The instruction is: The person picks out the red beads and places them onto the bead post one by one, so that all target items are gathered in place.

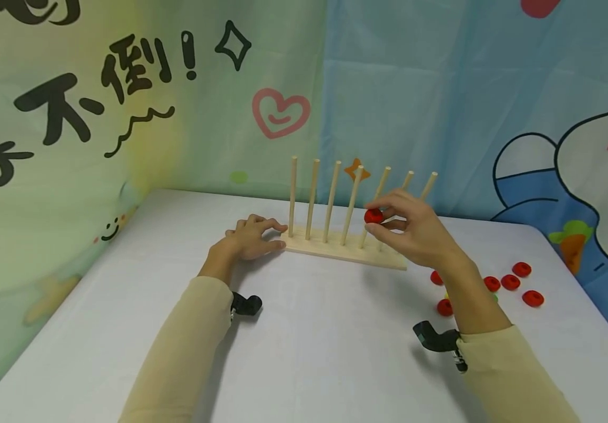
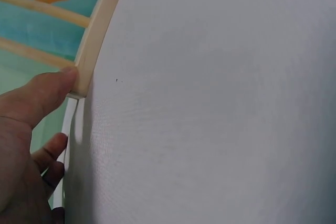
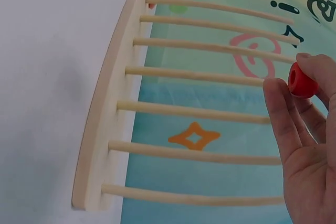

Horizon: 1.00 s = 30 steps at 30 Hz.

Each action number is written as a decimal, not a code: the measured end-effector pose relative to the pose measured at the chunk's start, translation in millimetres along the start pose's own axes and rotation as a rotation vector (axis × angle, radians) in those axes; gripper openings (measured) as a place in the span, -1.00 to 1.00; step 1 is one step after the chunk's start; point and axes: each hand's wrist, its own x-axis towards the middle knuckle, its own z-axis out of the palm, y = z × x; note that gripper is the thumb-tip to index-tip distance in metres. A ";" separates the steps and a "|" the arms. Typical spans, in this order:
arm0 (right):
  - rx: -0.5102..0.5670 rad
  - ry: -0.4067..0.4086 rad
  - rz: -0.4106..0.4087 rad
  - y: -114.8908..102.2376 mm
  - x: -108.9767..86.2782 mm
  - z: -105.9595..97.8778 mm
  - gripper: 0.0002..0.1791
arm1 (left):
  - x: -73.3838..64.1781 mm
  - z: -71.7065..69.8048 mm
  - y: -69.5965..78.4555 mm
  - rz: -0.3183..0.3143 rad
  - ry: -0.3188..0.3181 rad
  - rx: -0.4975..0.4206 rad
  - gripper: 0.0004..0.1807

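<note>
Right hand point(image 1: 416, 230), nearly closed, is pinching one red bead point(image 1: 373, 217). Left hand point(image 1: 253, 238), part-open, is gripping one peg rack point(image 1: 335, 251) by its end.

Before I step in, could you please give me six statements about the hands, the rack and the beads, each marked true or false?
1. The right hand holds a red bead. True.
2. The wooden rack has five pegs. False: it has seven.
3. The left hand touches one end of the rack. True.
4. A bead is already on a peg. False: no bead shows on any peg.
5. More red beads lie on the table. True.
6. Both sleeves are black. False: they are beige.
</note>
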 end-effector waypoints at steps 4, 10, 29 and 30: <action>0.008 0.009 0.014 -4.7 5.3 2.2 -0.65 | 2.0 0.9 0.7 0.004 0.004 -0.006 -0.43; 0.049 0.023 -0.008 -11.1 16.6 7.3 -0.64 | 3.9 2.3 -1.0 0.000 0.003 -0.018 -0.42; 0.172 0.037 -0.034 -18.4 38.4 30.8 -0.68 | 4.4 0.7 -10.1 0.020 0.012 -0.029 -0.41; 0.167 0.045 -0.039 -18.7 40.3 30.9 -0.68 | 5.2 0.9 -9.3 0.024 0.014 -0.028 -0.41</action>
